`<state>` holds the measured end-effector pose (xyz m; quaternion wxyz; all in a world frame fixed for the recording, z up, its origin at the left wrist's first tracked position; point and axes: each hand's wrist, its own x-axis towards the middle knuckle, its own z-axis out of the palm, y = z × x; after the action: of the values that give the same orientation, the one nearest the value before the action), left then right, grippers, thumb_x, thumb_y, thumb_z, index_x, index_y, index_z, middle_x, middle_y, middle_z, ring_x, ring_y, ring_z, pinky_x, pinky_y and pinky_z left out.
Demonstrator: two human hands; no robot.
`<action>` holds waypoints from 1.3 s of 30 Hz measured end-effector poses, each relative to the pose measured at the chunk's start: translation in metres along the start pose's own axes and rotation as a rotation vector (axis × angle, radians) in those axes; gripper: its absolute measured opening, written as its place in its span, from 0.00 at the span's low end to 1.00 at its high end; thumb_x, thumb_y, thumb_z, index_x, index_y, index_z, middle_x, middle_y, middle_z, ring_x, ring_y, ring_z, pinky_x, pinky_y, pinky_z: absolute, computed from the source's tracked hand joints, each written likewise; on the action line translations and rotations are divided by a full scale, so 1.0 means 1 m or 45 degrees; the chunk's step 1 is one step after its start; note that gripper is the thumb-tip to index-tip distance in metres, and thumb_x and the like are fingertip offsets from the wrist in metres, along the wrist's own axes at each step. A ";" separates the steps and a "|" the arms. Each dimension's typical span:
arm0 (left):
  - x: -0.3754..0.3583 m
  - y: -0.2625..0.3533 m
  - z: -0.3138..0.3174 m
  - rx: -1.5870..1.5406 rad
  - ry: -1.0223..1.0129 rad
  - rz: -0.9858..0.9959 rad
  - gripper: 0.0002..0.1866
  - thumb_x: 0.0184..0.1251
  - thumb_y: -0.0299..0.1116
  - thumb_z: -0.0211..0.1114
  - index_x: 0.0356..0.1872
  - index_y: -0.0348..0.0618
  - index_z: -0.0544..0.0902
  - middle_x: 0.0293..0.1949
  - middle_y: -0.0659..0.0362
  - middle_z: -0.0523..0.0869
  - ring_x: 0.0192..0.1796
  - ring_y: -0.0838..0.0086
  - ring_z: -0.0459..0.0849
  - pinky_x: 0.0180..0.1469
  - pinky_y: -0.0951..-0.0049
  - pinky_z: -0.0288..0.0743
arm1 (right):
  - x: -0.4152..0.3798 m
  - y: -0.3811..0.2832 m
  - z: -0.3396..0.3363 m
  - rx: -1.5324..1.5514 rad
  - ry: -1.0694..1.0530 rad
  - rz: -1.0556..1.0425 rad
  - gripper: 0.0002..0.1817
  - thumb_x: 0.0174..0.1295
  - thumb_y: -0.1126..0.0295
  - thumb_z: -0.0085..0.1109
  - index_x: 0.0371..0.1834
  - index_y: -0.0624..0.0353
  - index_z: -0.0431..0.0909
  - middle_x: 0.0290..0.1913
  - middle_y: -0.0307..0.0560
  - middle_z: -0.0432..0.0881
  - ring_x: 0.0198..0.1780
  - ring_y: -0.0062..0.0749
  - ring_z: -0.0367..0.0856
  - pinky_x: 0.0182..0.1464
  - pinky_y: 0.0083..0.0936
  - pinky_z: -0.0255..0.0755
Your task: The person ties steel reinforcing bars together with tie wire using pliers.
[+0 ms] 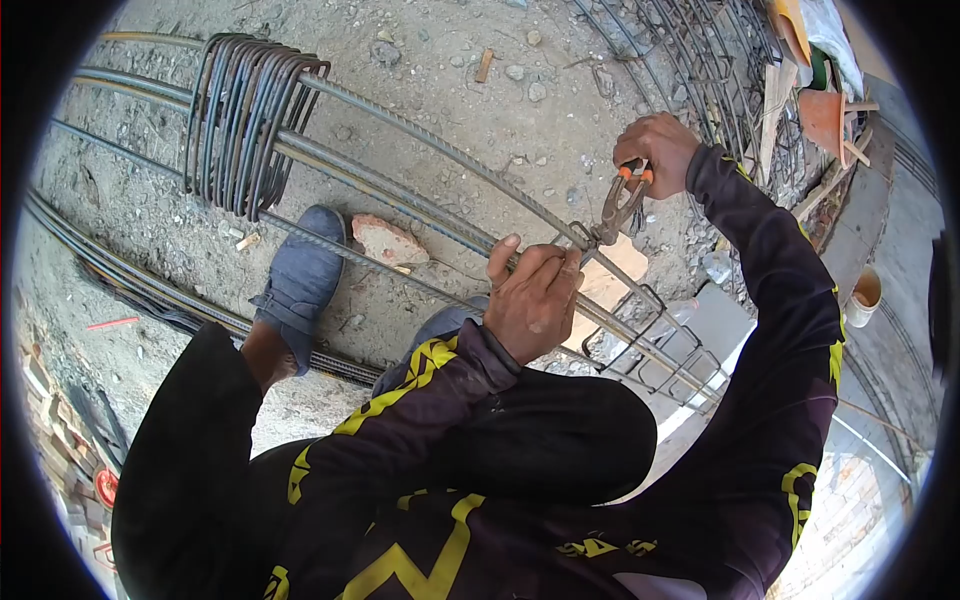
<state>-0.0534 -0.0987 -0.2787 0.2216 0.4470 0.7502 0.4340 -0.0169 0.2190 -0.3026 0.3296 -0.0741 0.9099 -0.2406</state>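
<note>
Nearest the camera, dark sleeves with yellow markings (pixel 420 370) run out from the person's body, and below them a bent knee in dark trousers fills the lower middle of the view.

Just past the sleeve cuff, the left hand (pixel 530 300) is closed around a long ribbed rebar (pixel 440 150) that runs diagonally across the scene, fingers curled over it and thumb raised along the bar. Right beside this hand, a square stirrup (pixel 660 340) sits around the bars, with others just behind it.

A little farther out, the right hand (pixel 655 150) is clenched on the orange handles of a pair of pincers (pixel 618 205). The tool points down and its head meets the rebar just beside the left hand's fingertips, where a thin tie wire (pixel 583 238) shows at the crossing. The two hands are near each other but do not touch.

Beneath the bars, a foot in a grey shoe (pixel 300 275) stands on the dusty concrete floor (pixel 440 60), and a broken piece of brick (pixel 388 242) lies just beside it.

Farther along the bars, a tight bundle of stirrups (pixel 245 120) hangs threaded over them. At the far upper right, an assembled rebar cage (pixel 700 60) lies next to wooden scraps.
</note>
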 end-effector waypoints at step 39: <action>0.107 0.088 0.000 -0.386 -0.762 0.188 0.62 0.43 0.41 0.84 0.72 0.26 0.48 0.34 0.60 0.90 0.38 0.63 0.89 0.46 0.67 0.81 | -0.091 -0.181 -0.123 0.406 -0.354 1.214 0.13 0.57 0.60 0.62 0.36 0.58 0.83 0.32 0.45 0.84 0.33 0.36 0.84 0.43 0.37 0.78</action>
<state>-0.0650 0.0132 -0.1985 0.4639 0.5695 0.5445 0.4050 -0.0293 0.1356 -0.0814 0.5276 0.3685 0.7421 -0.1871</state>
